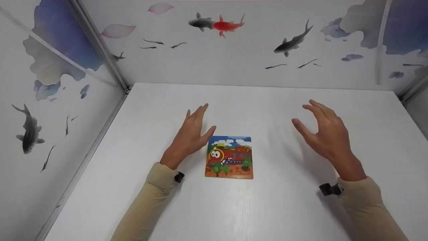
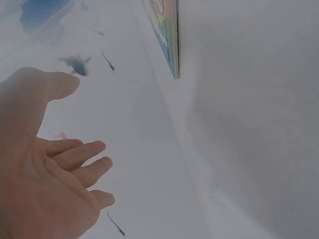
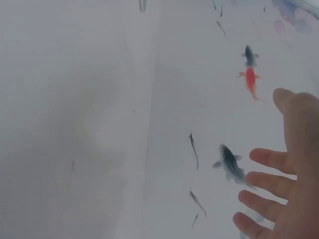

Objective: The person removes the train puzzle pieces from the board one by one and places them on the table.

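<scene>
White panels box me in on this feed, left to right. Left wall [image 1: 70, 90]: blue-grey wash print, dark fish [image 1: 30, 130]. Metal post [image 1: 102, 47] marks the corner. Back wall [image 1: 227, 67] runs behind the counter [image 1: 227, 207], printed with pink petals [image 1: 118, 31], a grey fish nose-in to a red fish [image 1: 229, 24], another grey fish [image 1: 291, 42], then more blue wash at far right. All of that sits beyond the work area.

Now the work, same order. Left forearm: tan sleeve [image 1: 143, 201], black wrist unit [image 1: 179, 177]. Left hand [image 1: 190, 137] is raised over the counter, fingers loosely extended, thumb spread away, holding nothing. Square picture board [image 1: 230, 159] with a cartoon train lies flat on the counter, between the two hands. It's just right of my left hand, whose thumb partly overlaps the upper-left corner region on the head view; left wrist view shows a gap between them. Right hand [image 1: 329, 137] is well to the board's right, also raised, thumb wide, fingers slightly bent, nothing gripped. Matching black unit [image 1: 329, 189] on that wrist.
</scene>
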The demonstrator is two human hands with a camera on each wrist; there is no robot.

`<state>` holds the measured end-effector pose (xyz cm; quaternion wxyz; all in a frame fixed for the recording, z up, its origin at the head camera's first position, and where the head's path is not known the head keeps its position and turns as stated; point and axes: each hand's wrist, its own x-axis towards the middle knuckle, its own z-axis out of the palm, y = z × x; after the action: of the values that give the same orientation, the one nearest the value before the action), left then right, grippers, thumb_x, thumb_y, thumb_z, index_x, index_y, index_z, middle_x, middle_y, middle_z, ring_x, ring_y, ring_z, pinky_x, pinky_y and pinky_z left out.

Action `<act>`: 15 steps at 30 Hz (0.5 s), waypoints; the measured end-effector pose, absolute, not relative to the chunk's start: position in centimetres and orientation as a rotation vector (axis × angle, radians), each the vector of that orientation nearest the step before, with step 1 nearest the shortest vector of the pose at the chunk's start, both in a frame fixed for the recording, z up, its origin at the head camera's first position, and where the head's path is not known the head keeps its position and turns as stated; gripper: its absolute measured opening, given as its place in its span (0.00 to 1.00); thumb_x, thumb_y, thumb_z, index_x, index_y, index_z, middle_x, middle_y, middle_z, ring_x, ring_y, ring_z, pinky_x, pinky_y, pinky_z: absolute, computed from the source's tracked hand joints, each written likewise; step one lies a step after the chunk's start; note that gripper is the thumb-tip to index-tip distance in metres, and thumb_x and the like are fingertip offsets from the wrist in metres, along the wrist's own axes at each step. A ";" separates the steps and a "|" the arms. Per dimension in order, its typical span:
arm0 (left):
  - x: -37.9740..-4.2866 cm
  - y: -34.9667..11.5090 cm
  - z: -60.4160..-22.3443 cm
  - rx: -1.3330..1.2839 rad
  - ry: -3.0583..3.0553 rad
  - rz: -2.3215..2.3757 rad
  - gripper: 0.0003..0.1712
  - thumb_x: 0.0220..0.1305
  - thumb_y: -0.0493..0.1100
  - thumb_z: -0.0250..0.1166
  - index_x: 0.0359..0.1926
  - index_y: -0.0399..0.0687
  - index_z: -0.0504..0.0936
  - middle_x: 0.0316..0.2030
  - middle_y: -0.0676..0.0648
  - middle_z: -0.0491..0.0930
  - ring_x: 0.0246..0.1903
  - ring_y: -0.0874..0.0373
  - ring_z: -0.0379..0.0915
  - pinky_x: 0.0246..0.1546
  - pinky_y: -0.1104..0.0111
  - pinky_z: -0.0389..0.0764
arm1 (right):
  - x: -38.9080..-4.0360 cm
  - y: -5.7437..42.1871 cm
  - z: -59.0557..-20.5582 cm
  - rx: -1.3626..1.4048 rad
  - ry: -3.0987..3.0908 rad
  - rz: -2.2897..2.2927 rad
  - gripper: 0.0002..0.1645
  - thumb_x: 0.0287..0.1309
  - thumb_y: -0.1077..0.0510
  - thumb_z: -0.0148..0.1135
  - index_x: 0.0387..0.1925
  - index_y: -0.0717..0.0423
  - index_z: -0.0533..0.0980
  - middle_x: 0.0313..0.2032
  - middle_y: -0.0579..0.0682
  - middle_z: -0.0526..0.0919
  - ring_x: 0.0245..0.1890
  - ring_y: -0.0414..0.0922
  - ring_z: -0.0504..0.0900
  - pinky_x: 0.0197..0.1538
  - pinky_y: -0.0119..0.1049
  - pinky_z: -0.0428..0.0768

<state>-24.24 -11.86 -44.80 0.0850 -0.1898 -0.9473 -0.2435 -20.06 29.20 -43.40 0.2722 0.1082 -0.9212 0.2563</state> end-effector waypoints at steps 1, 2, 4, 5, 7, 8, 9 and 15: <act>-24.2 -11.7 -44.8 -0.589 -2.833 -0.758 0.49 0.77 0.56 0.67 0.86 0.44 0.54 0.83 0.40 0.63 0.84 0.45 0.59 0.87 0.48 0.50 | -20.0 29.0 -43.2 0.298 -2.472 0.694 0.33 0.67 0.43 0.75 0.66 0.54 0.82 0.73 0.56 0.80 0.73 0.62 0.77 0.68 0.69 0.75; -24.1 -11.6 -44.8 -0.611 -2.841 -0.791 0.50 0.77 0.56 0.67 0.87 0.44 0.53 0.84 0.41 0.62 0.84 0.45 0.59 0.87 0.49 0.52 | -19.9 28.7 -43.1 0.304 -2.466 0.697 0.32 0.67 0.43 0.75 0.66 0.53 0.82 0.72 0.56 0.81 0.72 0.62 0.77 0.68 0.69 0.76; -24.0 -11.5 -44.8 -0.652 -2.873 -0.851 0.52 0.77 0.58 0.67 0.88 0.47 0.51 0.85 0.43 0.59 0.85 0.46 0.57 0.86 0.51 0.56 | -19.7 28.2 -42.8 0.319 -2.457 0.702 0.31 0.68 0.45 0.75 0.67 0.53 0.82 0.70 0.56 0.82 0.71 0.61 0.79 0.67 0.67 0.78; -23.9 -11.5 -44.8 -0.671 -2.893 -0.889 0.53 0.76 0.59 0.68 0.88 0.49 0.50 0.86 0.44 0.58 0.85 0.46 0.55 0.85 0.51 0.58 | -19.6 27.9 -42.7 0.328 -2.456 0.703 0.31 0.68 0.46 0.75 0.67 0.53 0.82 0.69 0.56 0.83 0.71 0.60 0.79 0.66 0.67 0.79; -23.7 -11.8 -44.8 -0.708 -2.936 -0.955 0.55 0.75 0.61 0.69 0.89 0.52 0.49 0.86 0.45 0.56 0.86 0.47 0.53 0.84 0.50 0.60 | -19.4 27.4 -42.7 0.346 -2.457 0.711 0.30 0.69 0.47 0.74 0.68 0.52 0.81 0.68 0.55 0.84 0.69 0.59 0.80 0.63 0.66 0.81; -23.5 -11.9 -44.8 -0.725 -2.961 -0.986 0.56 0.74 0.62 0.70 0.89 0.54 0.48 0.87 0.46 0.55 0.86 0.47 0.53 0.84 0.49 0.61 | -19.3 27.2 -42.7 0.355 -2.458 0.718 0.30 0.69 0.48 0.74 0.68 0.52 0.81 0.67 0.55 0.85 0.69 0.59 0.81 0.61 0.65 0.82; -23.4 -12.0 -44.8 -0.740 -2.987 -1.014 0.58 0.72 0.64 0.71 0.89 0.55 0.48 0.87 0.47 0.54 0.86 0.47 0.52 0.84 0.48 0.60 | -19.2 26.9 -42.7 0.364 -2.460 0.728 0.29 0.69 0.48 0.74 0.68 0.52 0.81 0.66 0.55 0.85 0.68 0.59 0.82 0.60 0.64 0.83; -22.4 -13.1 -45.4 -0.795 -3.113 -1.099 0.66 0.61 0.69 0.78 0.89 0.55 0.51 0.87 0.49 0.55 0.87 0.48 0.50 0.85 0.45 0.58 | -18.9 25.7 -43.2 0.399 -2.494 0.763 0.27 0.69 0.49 0.74 0.66 0.51 0.82 0.60 0.57 0.88 0.56 0.59 0.87 0.50 0.61 0.86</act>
<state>-22.37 -13.07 -45.41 -0.1268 -0.2321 -0.9094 -0.3211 -18.94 25.67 -43.17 0.2489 0.1463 -0.9156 0.2800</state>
